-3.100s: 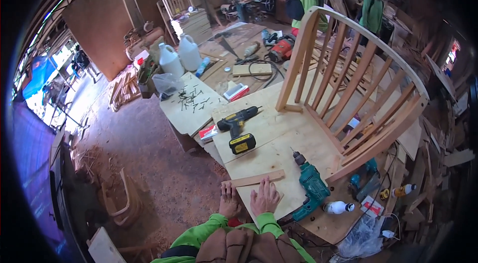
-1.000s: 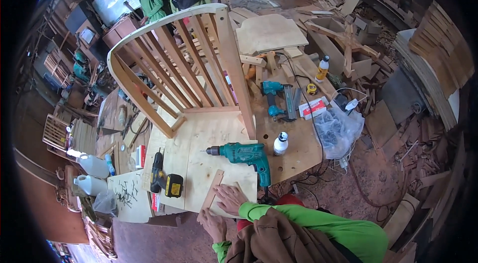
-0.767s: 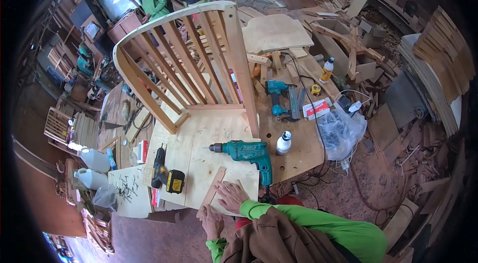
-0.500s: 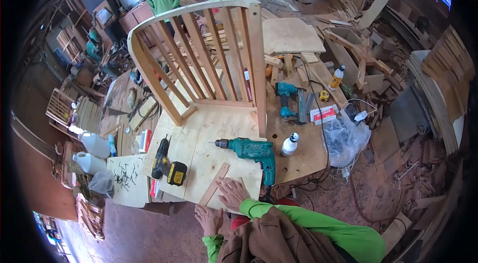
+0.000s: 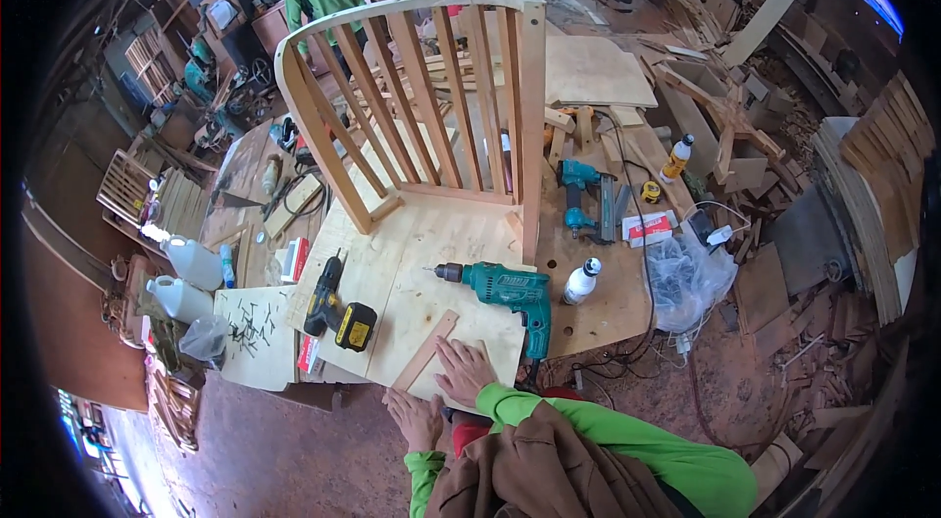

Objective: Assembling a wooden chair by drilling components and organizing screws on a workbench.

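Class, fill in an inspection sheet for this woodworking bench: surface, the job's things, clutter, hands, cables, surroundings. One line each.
Surface: pale plywood panel on a crowded workbench.
Job's things: thin wooden strip lying flat on the panel; curved slatted chair back standing at its far end.
Clutter: teal corded drill, black and yellow cordless drill, white bottle, teal nail gun, loose screws, two white jugs.
Hands: right hand flat on the panel beside the strip; left hand at the panel's near edge; neither holds anything.
Cables: black cord crossing the bench.
Surroundings: wood offcuts, two people standing beyond.
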